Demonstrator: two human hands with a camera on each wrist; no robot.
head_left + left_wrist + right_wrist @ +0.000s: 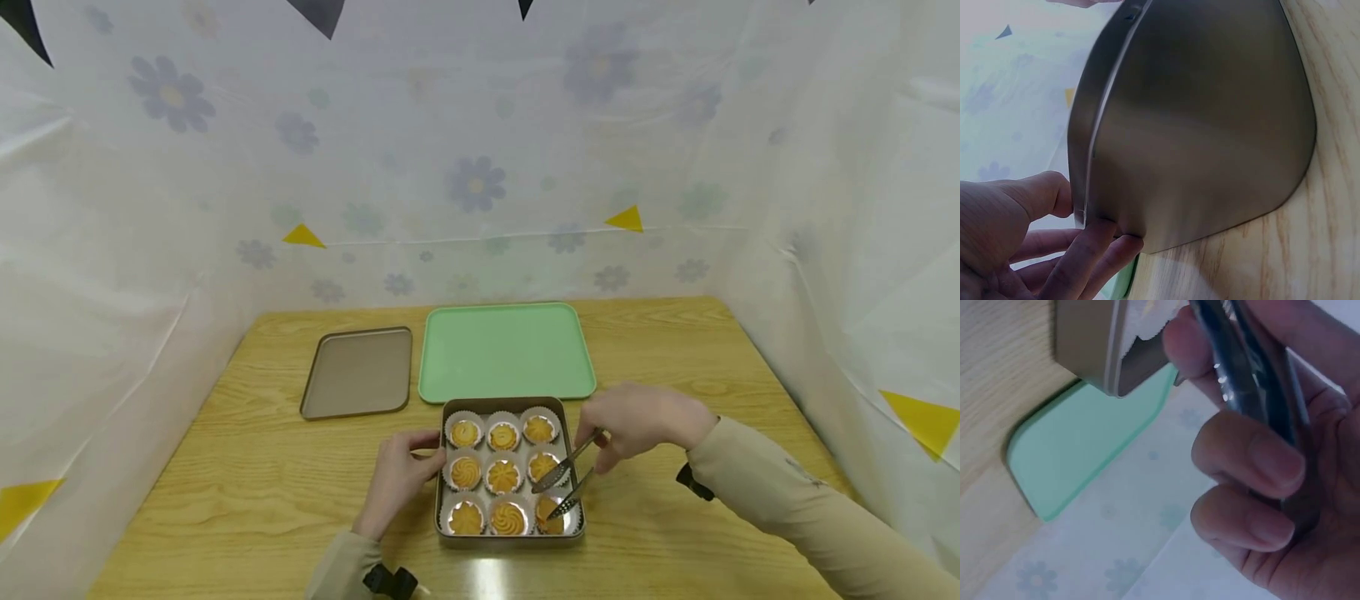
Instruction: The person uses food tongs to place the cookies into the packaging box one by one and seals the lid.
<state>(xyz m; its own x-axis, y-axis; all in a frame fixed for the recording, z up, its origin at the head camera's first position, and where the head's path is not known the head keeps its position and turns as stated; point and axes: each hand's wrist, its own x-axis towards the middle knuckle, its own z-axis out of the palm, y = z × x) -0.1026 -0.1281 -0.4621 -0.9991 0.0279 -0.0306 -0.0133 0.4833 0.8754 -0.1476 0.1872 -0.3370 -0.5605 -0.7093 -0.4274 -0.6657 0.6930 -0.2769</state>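
Observation:
A deep square baking tin [510,542] holds several piped golden cookies [503,477], each in a white paper cup. At the tin's left side, my left hand [401,477] rests its fingertips and thumb against the outside near the rim. The left wrist view has those fingers [1099,256] on the metal wall [1204,125]. My right hand [637,421], over the tin's right edge, grips metal tongs [577,454]. Their slotted ends stand apart above the right column, near the front-right cookie [550,518]. Fingers [1247,453] curl round the tongs in the right wrist view.
Behind the tin lies a green tray [506,350]. A shallow brown square tray [360,371] is to its left. All stand on a wooden table [262,483], with flower-patterned white sheeting [480,125] around the back and sides.

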